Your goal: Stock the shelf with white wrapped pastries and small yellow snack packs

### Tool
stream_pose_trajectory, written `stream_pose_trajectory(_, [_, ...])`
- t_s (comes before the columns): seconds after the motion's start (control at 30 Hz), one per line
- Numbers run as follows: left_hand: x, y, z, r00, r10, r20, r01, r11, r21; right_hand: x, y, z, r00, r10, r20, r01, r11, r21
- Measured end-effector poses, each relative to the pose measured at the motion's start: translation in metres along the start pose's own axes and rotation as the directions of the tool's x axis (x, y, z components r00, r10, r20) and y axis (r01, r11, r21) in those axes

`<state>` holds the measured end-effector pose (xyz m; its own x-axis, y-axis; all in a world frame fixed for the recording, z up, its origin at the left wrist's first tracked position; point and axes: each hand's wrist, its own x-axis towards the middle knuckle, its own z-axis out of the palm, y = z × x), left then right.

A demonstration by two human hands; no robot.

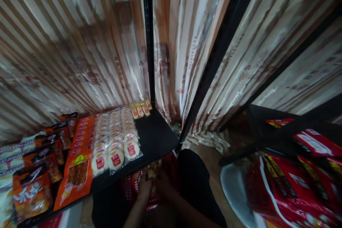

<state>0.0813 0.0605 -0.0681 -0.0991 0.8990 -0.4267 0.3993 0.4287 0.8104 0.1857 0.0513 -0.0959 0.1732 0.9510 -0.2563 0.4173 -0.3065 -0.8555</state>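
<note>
Low between my knees is a red bag (173, 171) with white print, and both hands reach into its opening. My left hand (145, 184) has its fingers closed at small yellowish wrapped snacks (153, 172). Right beside it, my right hand (163, 182) curls in at the same snacks from the other side. The fingertips are dim and partly hidden. Above the bag, on a black shelf (157, 131), similar small yellow wrapped snacks (141, 109) stand in short rows at the back corner. Round white crackers (115, 155) in clear wrappers lie in rows beside them.
Left on the shelf are an orange snack packet (76, 164) and several orange-and-black bags (33, 192). A black post (211, 64) rises at the shelf's corner before draped curtains (176, 42). To the right are a pale rounded stool or basin (235, 194) and red packages (299, 185).
</note>
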Motion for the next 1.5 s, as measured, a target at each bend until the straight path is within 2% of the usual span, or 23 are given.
stream_pose_trajectory(0.23, [-0.017, 0.008, 0.002, 0.997, 0.082, 0.001, -0.082, 0.995, -0.059, -0.013, -0.007, -0.023, 0.998, 0.033, 0.06, -0.031, 0.999, -0.025])
stream_pose_trajectory(0.37, [-0.023, 0.006, 0.006, 0.995, 0.094, 0.012, -0.092, 0.99, -0.107, -0.021, -0.009, -0.034, 0.998, 0.037, 0.048, -0.036, 0.999, -0.005])
stream_pose_trajectory(0.53, [-0.028, 0.009, 0.008, 0.991, 0.137, 0.006, -0.134, 0.978, -0.162, -0.029, -0.013, -0.047, 0.999, -0.042, 0.029, 0.041, 0.999, 0.026])
stream_pose_trajectory(0.87, [-0.039, 0.041, -0.001, 0.954, 0.299, 0.018, -0.286, 0.928, -0.24, -0.037, -0.038, -0.069, 0.988, -0.133, -0.073, 0.138, 0.987, 0.076])
stream_pose_trajectory(1.0, [-0.038, 0.049, -0.002, 0.938, 0.345, -0.024, -0.342, 0.913, -0.224, -0.038, -0.052, -0.077, 0.972, -0.205, -0.114, 0.213, 0.975, 0.064])
stream_pose_trajectory(1.13, [-0.037, 0.062, -0.003, 0.934, 0.349, -0.077, -0.357, 0.897, -0.261, -0.032, -0.064, -0.083, 0.955, -0.264, -0.133, 0.275, 0.959, 0.072])
stream_pose_trajectory(1.3, [-0.035, 0.087, -0.009, 0.935, 0.346, -0.081, -0.352, 0.872, -0.339, -0.025, -0.078, -0.09, 0.952, -0.284, -0.117, 0.297, 0.949, 0.11])
stream_pose_trajectory(1.4, [-0.03, 0.101, -0.013, 0.927, 0.36, -0.11, -0.375, 0.865, -0.332, -0.023, -0.088, -0.093, 0.947, -0.302, -0.113, 0.312, 0.946, 0.082])
stream_pose_trajectory(1.5, [-0.021, 0.112, -0.014, 0.916, 0.374, -0.144, -0.401, 0.867, -0.297, -0.02, -0.095, -0.094, 0.923, -0.366, -0.12, 0.371, 0.928, 0.018])
